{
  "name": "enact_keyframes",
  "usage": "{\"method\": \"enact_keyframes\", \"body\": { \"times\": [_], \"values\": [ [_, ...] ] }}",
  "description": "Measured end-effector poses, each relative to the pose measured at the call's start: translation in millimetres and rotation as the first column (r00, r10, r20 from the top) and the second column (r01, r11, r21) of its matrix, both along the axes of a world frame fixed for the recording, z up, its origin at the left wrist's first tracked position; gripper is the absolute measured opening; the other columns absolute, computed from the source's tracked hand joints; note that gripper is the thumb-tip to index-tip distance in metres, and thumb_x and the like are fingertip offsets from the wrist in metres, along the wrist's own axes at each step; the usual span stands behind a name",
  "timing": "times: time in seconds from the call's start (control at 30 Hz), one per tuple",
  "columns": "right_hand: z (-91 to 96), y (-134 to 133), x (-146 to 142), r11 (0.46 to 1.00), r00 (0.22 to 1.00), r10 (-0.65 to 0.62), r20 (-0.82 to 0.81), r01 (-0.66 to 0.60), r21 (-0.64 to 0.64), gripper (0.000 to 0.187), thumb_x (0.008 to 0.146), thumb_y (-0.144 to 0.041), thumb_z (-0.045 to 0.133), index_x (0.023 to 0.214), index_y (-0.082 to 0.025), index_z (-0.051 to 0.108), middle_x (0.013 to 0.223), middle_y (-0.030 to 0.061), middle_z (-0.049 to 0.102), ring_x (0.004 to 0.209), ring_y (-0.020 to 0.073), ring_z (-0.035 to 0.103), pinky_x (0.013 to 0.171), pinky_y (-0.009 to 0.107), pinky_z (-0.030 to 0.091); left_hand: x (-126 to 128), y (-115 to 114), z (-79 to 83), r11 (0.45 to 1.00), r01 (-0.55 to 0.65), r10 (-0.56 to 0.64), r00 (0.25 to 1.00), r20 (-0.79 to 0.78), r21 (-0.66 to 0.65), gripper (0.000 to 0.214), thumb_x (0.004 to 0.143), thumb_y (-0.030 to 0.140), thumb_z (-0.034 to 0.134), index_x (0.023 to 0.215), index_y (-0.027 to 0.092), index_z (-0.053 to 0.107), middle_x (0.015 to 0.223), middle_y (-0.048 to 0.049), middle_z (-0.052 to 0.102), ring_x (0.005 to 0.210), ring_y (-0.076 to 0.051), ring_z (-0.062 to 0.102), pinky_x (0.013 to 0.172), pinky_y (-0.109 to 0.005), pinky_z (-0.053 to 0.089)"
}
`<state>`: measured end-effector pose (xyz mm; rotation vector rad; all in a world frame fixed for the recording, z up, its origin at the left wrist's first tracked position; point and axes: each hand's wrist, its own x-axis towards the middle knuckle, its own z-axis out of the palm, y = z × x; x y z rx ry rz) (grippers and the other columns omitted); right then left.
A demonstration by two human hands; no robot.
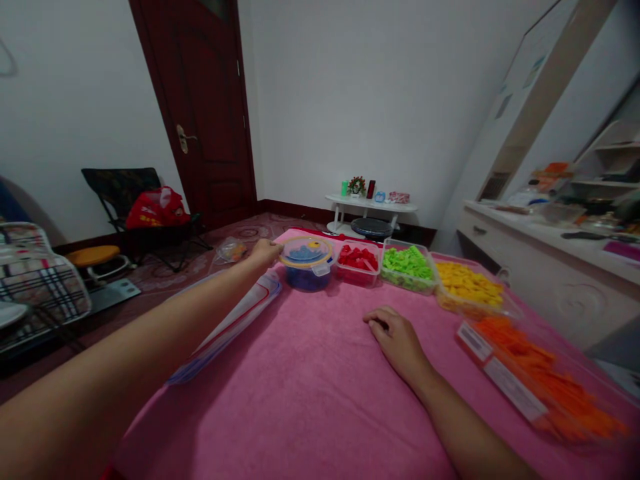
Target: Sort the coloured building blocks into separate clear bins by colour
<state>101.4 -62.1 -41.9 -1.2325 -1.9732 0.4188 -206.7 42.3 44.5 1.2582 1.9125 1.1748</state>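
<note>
Five colours apart, my left hand (267,252) at the round tub (305,279)

As I judge it, the parting of the colours is largely done: blue fills the round tub, red sits in the red box (354,275) just beside it, then come the green box (410,284), the yellow box (465,306) and, nearest my right side, the orange box (515,390). What looks unfinished is the closing up — the round tub's clear lid (306,253) seems to rest on top, but its front clip (321,268) stands out, and the other four appear uncovered.

The round tub stands toward the far left of the pink cloth (310,393), near the clear plastic sheet (260,292) with blue and red edging. My left fingers are bent at its rim; I cannot tell whether they pinch it or only touch. My right hand (393,329) rests on the pink cloth, fingers loosely curled with a gap at the thumb — nothing visible in them
</note>
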Motion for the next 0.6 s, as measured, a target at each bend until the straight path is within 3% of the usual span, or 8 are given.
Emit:
{"method": "enact_keyframes", "body": {
  "times": [0.2,0.4,0.6],
  "values": [
    [0.9,-0.7,-0.1,1.000,1.000,-0.009,-0.010,0.008,-0.010,0.021,0.080,-0.015,0.045,0.080,-0.018,0.066,0.086,0.0053,0.063,0.084,0.0180,0.058,0.075,0.030,0.044,1.0,15.2,-6.3,0.999,0.042,-0.041,0.998,-0.050,0.011,0.019,0.078,0.029,0.057,0.070,0.013,0.064,0.053,-0.0007,0.055,0.042,-0.008,0.046,0.044,-0.019,0.036],
    [0.4,-0.1,-0.1,1.000,1.000,-0.002,-0.005,0.002,-0.010,0.021,0.079,-0.014,0.046,0.081,-0.018,0.066,0.085,0.0054,0.062,0.084,0.0178,0.058,0.078,0.030,0.044,1.4,23.0,-6.0,0.998,0.036,-0.041,0.995,-0.088,-0.058,0.028,0.076,0.038,0.062,0.064,0.012,0.059,0.041,0.0019,0.044,0.035,-0.008,0.039,0.039,-0.021,0.030],
    [0.6,-0.1,-0.2,1.000,1.000,-0.002,-0.007,0.002,-0.012,0.021,0.079,-0.014,0.046,0.081,-0.017,0.066,0.085,0.0053,0.063,0.083,0.0178,0.059,0.076,0.030,0.044,7.9,25.4,-2.1,0.997,0.005,-0.016,0.988,-0.153,-0.071,0.024,0.072,0.033,0.067,0.071,0.010,0.062,0.043,-0.0003,0.048,0.039,-0.010,0.045,0.041,-0.021,0.034]
  ]
}}
